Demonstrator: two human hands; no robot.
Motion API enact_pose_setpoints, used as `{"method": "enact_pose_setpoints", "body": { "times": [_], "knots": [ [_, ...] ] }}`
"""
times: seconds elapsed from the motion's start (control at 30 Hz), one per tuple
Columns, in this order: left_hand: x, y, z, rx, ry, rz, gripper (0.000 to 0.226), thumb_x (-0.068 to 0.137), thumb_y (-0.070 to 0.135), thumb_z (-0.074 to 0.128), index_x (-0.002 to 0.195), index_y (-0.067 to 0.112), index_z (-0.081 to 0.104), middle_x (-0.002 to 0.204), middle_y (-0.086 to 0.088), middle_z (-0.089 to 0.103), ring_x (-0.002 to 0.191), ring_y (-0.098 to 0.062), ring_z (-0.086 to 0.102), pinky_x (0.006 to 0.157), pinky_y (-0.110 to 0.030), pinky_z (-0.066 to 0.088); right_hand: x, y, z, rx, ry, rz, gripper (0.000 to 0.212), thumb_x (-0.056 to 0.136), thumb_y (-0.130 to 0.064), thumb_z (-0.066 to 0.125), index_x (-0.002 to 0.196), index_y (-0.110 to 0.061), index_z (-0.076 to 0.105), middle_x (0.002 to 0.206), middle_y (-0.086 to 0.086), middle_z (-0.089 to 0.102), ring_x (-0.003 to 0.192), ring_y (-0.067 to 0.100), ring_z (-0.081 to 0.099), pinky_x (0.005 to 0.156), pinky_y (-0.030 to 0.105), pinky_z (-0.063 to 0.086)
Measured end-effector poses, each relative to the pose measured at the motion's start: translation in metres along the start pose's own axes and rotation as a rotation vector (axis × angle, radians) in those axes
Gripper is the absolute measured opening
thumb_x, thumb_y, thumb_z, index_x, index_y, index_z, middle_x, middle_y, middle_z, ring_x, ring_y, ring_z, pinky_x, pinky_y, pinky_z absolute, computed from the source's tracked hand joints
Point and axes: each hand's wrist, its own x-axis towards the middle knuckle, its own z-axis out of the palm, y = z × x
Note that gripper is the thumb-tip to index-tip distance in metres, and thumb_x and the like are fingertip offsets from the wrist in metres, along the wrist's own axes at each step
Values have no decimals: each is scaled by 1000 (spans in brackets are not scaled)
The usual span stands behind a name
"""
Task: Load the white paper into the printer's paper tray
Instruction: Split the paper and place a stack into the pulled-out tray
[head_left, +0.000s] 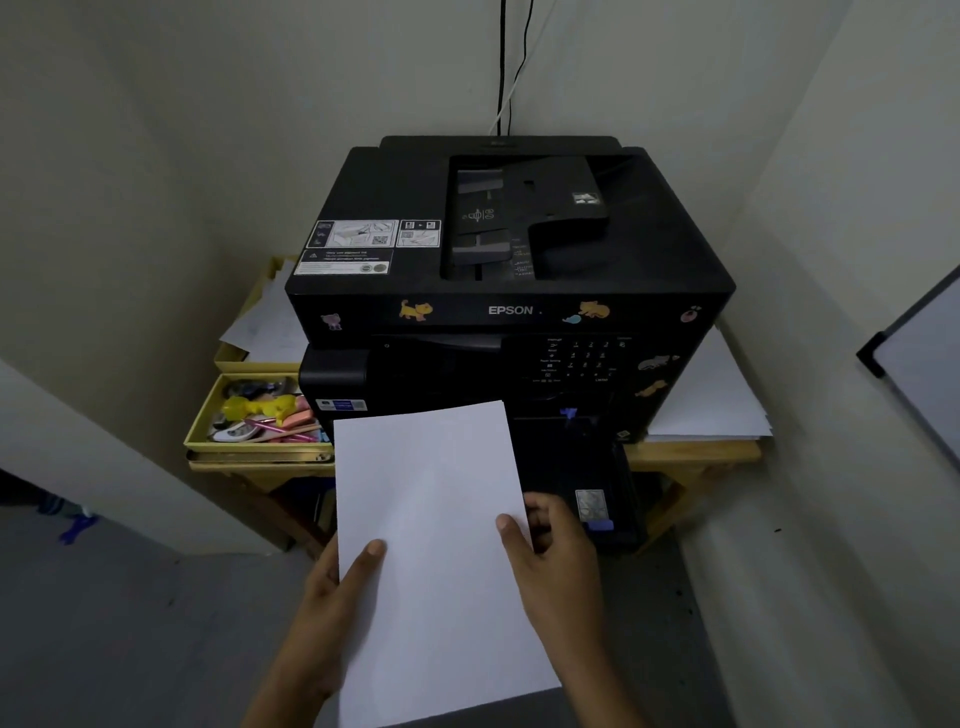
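Observation:
A black Epson printer (509, 249) stands on a small wooden table. Its black paper tray (571, 467) is pulled out at the lower front, and its left part is hidden behind the paper. I hold a stack of white paper (431, 545) in front of the printer, long side pointing at it. My left hand (337, 587) grips the paper's left edge with the thumb on top. My right hand (556, 551) grips the right edge, thumb on top, just in front of the tray.
A yellow organiser (208, 421) with pens and small items sits left of the printer, loose sheets (265, 322) behind it. More white sheets (711, 400) lie on the wooden table (691, 452) to the right. Walls close in on both sides. Cables (506, 67) run up the back wall.

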Motion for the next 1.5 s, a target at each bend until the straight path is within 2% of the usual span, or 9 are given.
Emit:
{"method": "enact_pose_setpoints", "body": {
  "times": [0.07,0.23,0.4,0.67,0.8,1.0,1.17,1.3,1.5],
  "knots": [
    [0,1,2,7,18,0,46,98,35,71,143,34,61,131,-5,76,115,-37,75,99,-63,59,-1,5,3,-76,22,-59,30,98,-42,76,125,-33,69,110,-19,74,100,5,73,84,34,67],
    [-3,1,11,25,36,39,49,96,38,73,144,37,62,136,-1,75,122,-34,73,107,-63,55,-3,8,10,-293,174,-250,46,97,-39,78,138,-21,67,135,-7,69,127,16,67,96,33,64],
    [-5,1,16,9,39,42,53,95,41,73,146,38,59,139,0,73,124,-33,72,108,-62,54,4,5,6,-218,216,-252,36,93,-37,82,125,-25,71,124,-11,63,113,13,66,87,35,66],
    [-8,1,23,-19,71,53,63,88,54,78,146,43,58,141,0,71,124,-35,70,108,-64,53,8,2,11,-426,268,-312,35,91,-30,87,120,-17,75,123,-2,64,116,21,67,82,32,67],
    [-9,0,25,-2,65,66,56,97,42,70,151,38,54,139,1,71,123,-33,70,109,-63,53,7,-1,12,-307,251,-267,28,92,-25,86,115,-21,70,120,-5,63,105,17,67,77,34,68],
    [-10,-2,24,-8,87,50,61,93,46,70,151,39,52,141,0,69,124,-35,69,110,-65,52,5,-9,6,-246,132,-325,28,97,-26,79,121,-28,64,114,-11,67,101,10,67,79,14,56],
    [-7,-7,21,-35,86,53,58,97,43,68,152,36,52,140,-1,70,123,-35,70,108,-65,53,10,-5,6,-360,183,-369,33,96,-32,81,125,-24,69,118,-7,67,110,15,65,85,30,64],
    [-6,-8,22,-29,84,58,55,99,41,68,152,38,52,142,1,69,125,-35,69,109,-65,53,11,-5,7,-458,226,-360,34,93,-34,84,123,-23,72,120,-3,68,114,20,63,82,33,64],
    [-5,-8,22,-18,55,48,51,101,37,67,151,37,54,140,0,71,121,-34,71,106,-62,55,10,-15,1,-104,54,-105,28,97,-21,78,115,-32,60,102,-21,66,93,6,69,78,34,67]
  ]
}}
